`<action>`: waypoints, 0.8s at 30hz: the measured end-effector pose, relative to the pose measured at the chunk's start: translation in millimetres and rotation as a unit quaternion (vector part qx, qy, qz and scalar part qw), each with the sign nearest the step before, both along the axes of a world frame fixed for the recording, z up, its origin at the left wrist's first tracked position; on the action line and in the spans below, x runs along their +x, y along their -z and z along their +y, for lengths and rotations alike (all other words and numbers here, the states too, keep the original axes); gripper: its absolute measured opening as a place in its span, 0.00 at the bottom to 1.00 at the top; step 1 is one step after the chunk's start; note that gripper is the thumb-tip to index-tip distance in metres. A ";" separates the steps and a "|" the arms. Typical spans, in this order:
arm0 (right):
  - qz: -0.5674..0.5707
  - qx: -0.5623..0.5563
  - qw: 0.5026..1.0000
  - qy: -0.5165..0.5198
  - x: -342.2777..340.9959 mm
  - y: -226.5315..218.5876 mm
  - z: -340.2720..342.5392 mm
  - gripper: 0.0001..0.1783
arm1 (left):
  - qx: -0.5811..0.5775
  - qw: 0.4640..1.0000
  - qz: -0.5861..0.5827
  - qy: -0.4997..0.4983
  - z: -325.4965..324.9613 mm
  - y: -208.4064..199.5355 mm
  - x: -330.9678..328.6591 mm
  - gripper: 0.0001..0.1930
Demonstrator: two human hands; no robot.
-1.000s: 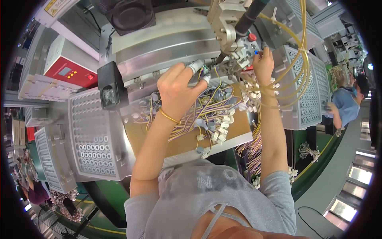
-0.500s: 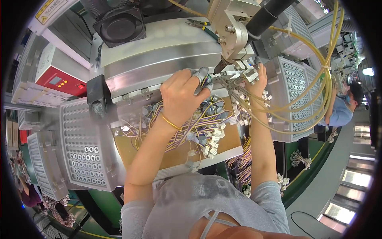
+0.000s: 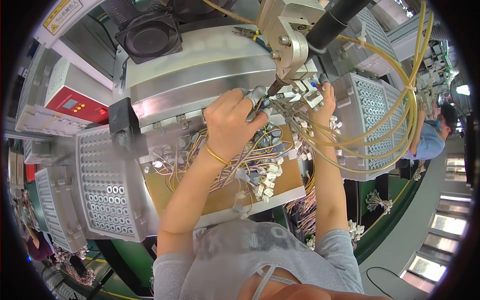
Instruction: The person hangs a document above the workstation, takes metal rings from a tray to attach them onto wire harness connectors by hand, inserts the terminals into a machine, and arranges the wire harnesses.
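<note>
My left hand [image 3: 231, 117], with grey covers on its fingertips and a yellow bangle at the wrist, is closed in a pinch. Between its fingers is a small green circuit board [image 3: 265, 100], mostly hidden. Close to the board's right is the dark tip of a soldering head [image 3: 276, 86], hanging from a metal bracket. My right hand [image 3: 326, 102] is closed beside a small metal fixture [image 3: 312, 96], which hides part of the fingers; what they hold cannot be made out. Below the hands, wires with white connectors [image 3: 269, 180] and grey round parts lie heaped on a brown board [image 3: 215, 197].
Yellow tubes [image 3: 411, 115] loop past my right forearm. White trays of round parts stand left [image 3: 107, 200] and right [image 3: 372, 115]. Pliers [image 3: 246, 32] and a black fan [image 3: 150, 37] lie behind. A red-fronted control box [image 3: 75, 105] is at left. Another person [image 3: 430, 135] sits far right.
My left hand has shifted slightly right with the circuit board, toward the soldering tip. The soldering head appears slightly further left and lower. My right hand has hardly moved.
</note>
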State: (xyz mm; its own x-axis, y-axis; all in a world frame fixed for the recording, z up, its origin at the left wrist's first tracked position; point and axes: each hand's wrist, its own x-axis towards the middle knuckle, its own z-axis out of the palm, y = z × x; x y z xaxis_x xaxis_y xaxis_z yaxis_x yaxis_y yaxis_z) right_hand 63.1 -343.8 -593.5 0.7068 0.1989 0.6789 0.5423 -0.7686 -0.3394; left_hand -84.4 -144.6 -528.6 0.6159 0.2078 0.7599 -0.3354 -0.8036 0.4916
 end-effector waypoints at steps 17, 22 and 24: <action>0.001 -0.008 1.000 0.001 -1.5 -1.4 2.6 0.07 | -0.004 1.000 0.010 0.003 1.7 2.8 -0.3 0.13; 0.003 -0.009 1.000 0.004 -0.4 0.3 0.9 0.07 | -0.012 1.000 0.003 -0.007 1.8 4.2 -1.7 0.10; 0.005 -0.009 1.000 0.003 0.1 0.4 0.4 0.07 | -0.009 1.000 0.002 -0.010 2.8 4.7 -2.2 0.10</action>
State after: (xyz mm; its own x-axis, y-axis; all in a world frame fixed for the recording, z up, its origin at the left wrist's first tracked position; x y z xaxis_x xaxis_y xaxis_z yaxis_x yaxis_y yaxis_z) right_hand 63.1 -343.4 -593.9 0.7151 0.2069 0.6677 0.5336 -0.7786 -0.3302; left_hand -86.6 -141.8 -533.3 0.6150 0.2344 0.7529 -0.3171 -0.8007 0.5083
